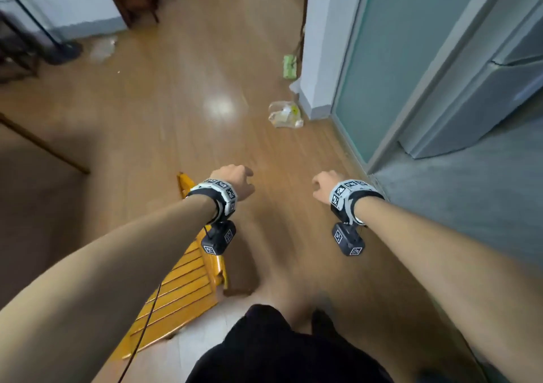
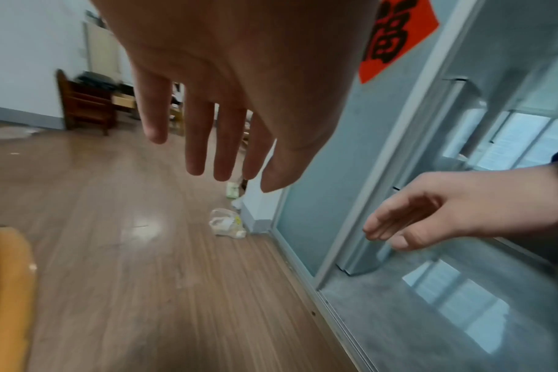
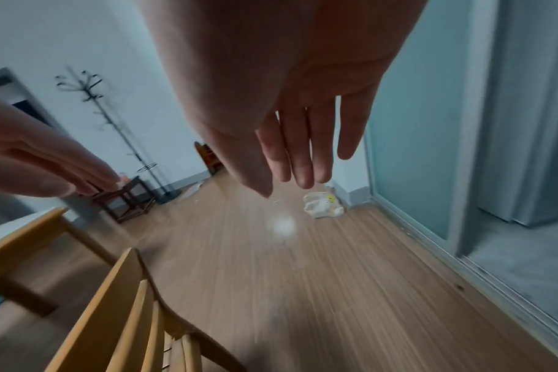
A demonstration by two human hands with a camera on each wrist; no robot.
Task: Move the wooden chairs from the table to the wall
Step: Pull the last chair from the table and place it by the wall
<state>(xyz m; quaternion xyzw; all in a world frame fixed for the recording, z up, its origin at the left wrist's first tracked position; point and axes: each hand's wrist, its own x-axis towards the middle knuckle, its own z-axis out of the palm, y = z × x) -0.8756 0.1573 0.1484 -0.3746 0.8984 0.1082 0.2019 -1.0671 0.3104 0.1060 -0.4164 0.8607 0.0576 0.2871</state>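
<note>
Fingers (image 2: 195, 141) of the left hand (image 1: 235, 178) hang straight and slightly apart, holding nothing, as a person stands with both bare arms stretched forward over a brown wood-plank floor (image 1: 182, 94). The fingers (image 3: 298, 151) of the right hand (image 1: 324, 184) are likewise extended and relaxed, close together and clear of any object. A yellow slatted wooden chair (image 1: 182, 288) stands on the floor just below the left forearm, its curved top rail (image 3: 112, 289) near but not touching either hand. Beside it, at the left, is the corner of a light wooden table (image 3: 32, 234). A dark wooden chair (image 2: 83, 105) stands well away against the white far wall (image 2: 26, 63). A crumpled clear plastic bag (image 1: 285, 114) lies on the floor near the corner of a frosted sliding glass door (image 1: 388, 59), which carries a red paper square with a black character (image 2: 395, 37). A black metal coat stand (image 3: 118, 131) rises near the far wall.
</note>
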